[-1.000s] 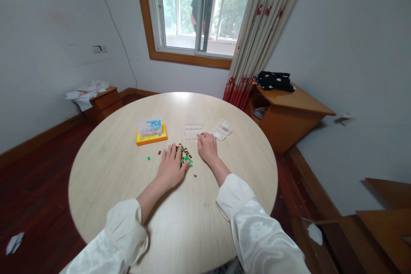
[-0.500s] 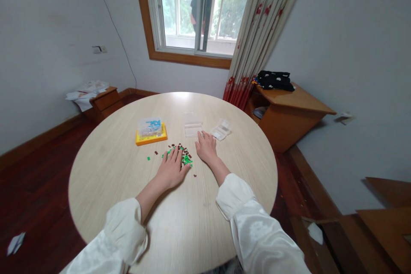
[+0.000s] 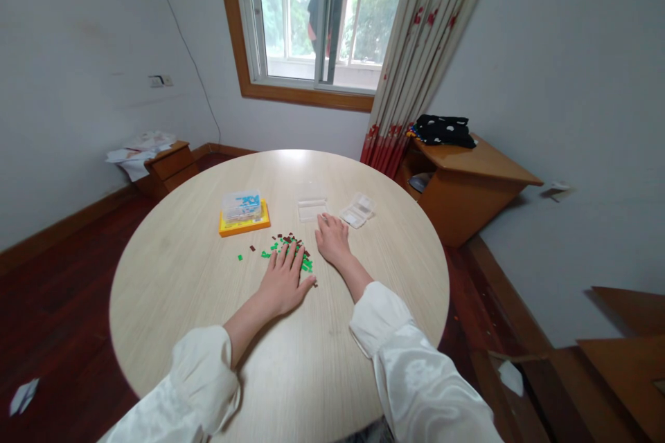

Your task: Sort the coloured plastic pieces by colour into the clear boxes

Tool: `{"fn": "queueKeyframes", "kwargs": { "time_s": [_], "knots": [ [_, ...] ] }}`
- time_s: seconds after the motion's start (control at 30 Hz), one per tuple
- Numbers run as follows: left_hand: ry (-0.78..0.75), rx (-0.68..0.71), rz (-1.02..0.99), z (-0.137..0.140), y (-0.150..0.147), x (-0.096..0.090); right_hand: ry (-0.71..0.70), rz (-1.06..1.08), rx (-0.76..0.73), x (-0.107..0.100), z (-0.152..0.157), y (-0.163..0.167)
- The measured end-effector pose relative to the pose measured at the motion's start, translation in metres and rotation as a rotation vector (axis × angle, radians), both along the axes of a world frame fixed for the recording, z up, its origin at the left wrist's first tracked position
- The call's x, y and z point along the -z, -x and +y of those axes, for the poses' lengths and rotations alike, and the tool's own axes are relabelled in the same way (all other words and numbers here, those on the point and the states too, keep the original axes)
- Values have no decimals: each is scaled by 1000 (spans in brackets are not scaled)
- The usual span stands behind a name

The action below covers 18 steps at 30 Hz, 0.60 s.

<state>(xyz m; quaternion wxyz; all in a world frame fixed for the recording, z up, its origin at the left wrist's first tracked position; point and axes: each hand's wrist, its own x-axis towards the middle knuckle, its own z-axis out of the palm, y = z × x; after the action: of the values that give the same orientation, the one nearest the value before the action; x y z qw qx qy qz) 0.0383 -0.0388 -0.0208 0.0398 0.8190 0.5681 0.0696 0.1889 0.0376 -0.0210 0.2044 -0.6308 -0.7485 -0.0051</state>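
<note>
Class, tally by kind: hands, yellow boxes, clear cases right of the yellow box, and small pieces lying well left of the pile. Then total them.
Left hand and right hand: 2
Yellow box: 1
Clear cases: 2
Green piece and brown piece: 2
Total: 7

A round, pale wood-grain table (image 3: 301, 381) with a smooth, slightly glossy top carries everything. Near its middle lies a loose scatter of tiny green and dark-brown plastic pieces (image 3: 289, 241), with one green piece (image 3: 240, 257) and one brown piece (image 3: 252, 248) apart to the left. Farther back rest a flat yellow-orange rectangular box (image 3: 244, 227), an open clear plastic case (image 3: 312, 210) and a second clear, compartmented plastic case (image 3: 357, 211), tilted askew.
</note>
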Motion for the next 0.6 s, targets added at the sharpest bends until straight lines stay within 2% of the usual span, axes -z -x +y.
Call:
{"fn": "queueKeyframes", "kwargs": {
  "time_s": [0.2,0.4,0.5,0.6],
  "knots": [
    [-137,58,-12,-3,-5,3,7,-3,3,-2,-1,0],
    [-46,125,-23,-5,-4,4,6,5,2,0,0,0],
    [-123,128,-141,4,3,-4,7,5,5,0,0,0],
    [-290,28,-340,21,22,-17,15,0,6,1,0,0]
  ]
}}
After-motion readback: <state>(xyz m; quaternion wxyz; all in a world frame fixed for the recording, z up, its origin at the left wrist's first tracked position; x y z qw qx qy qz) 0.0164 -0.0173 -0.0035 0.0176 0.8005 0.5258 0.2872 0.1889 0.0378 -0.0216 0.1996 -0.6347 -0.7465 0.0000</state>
